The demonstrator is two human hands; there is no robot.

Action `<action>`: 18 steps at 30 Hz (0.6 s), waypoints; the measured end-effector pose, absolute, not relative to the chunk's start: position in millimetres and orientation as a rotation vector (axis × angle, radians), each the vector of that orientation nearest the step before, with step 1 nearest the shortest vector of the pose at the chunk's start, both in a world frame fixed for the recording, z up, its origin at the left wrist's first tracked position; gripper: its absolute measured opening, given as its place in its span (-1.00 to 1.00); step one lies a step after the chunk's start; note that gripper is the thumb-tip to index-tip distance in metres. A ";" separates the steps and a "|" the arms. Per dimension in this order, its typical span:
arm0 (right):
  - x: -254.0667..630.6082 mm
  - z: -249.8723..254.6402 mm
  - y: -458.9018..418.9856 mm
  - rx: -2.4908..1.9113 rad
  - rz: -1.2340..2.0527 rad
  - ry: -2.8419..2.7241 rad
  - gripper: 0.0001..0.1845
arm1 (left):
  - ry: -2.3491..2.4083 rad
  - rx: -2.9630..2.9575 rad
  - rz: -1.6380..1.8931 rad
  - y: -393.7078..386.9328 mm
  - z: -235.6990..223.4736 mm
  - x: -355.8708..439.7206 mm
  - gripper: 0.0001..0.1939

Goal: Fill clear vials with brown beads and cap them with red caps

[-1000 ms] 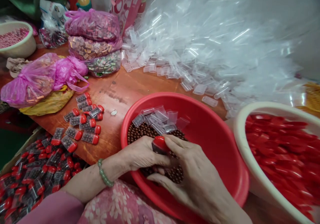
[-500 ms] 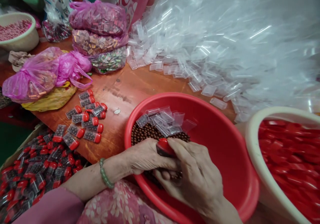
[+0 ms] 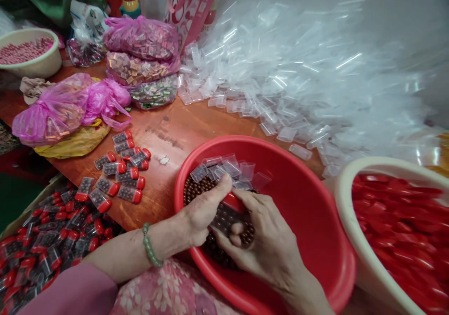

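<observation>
Over a red plastic basin (image 3: 301,212) my left hand (image 3: 201,214) and my right hand (image 3: 263,240) hold a small clear tube (image 3: 224,219) between them. The tube has a red cap and is packed with dark brown beads. My right fingers cover the cap end, and my left fingertips show beneath the tube. Loose brown beads (image 3: 196,191) fill the bottom of the basin, with several small clear plastic sleeves (image 3: 220,168) lying on them. A green bead bracelet (image 3: 150,245) circles my left wrist.
To the right, a cream basin (image 3: 396,230) holds red caps. Capped tubes (image 3: 122,174) lie on the orange wooden table, with more in a box (image 3: 45,245) at left. A heap of clear sleeves (image 3: 280,90) and pink bags (image 3: 140,39) stand behind.
The tube has tilted, its bead-filled body now showing below my right fingers. My left thumb has lifted away from the tube, up over the beads.
</observation>
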State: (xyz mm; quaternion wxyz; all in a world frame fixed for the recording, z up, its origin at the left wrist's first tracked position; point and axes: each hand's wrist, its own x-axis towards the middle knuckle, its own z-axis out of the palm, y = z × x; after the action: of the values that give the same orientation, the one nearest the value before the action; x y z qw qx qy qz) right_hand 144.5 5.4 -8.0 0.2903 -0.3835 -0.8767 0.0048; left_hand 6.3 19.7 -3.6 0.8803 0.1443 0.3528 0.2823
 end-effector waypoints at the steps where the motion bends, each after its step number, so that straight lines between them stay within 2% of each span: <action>1: 143.9 -8.0 6.2 -1.006 -0.016 -2.334 -0.36 | 0.808 0.285 0.627 18.2 -3.1 11.1 -0.34; 5: 143.6 -5.1 8.9 -0.949 -0.099 -2.342 -0.37 | 1.020 0.325 0.763 13.4 0.2 25.5 -0.52; 11: 147.4 -2.8 6.3 -0.941 -0.190 -2.353 -0.35 | 1.131 0.432 0.790 11.4 4.5 30.6 -0.51; 14: 147.5 -3.8 6.6 -0.954 -0.203 -2.403 -0.30 | 1.175 0.502 0.879 11.8 3.6 29.3 -0.59; 18: 150.7 -7.7 9.7 -0.951 -0.084 -2.481 -0.28 | 1.113 0.291 0.819 14.3 -8.2 27.4 -0.58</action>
State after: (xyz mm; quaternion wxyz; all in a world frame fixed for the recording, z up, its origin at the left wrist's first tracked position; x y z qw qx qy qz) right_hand 150.7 9.7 -7.7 0.2393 -0.3472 -0.9062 -0.0308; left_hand 27.4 14.3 -8.2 0.7610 0.1338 0.5112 0.3763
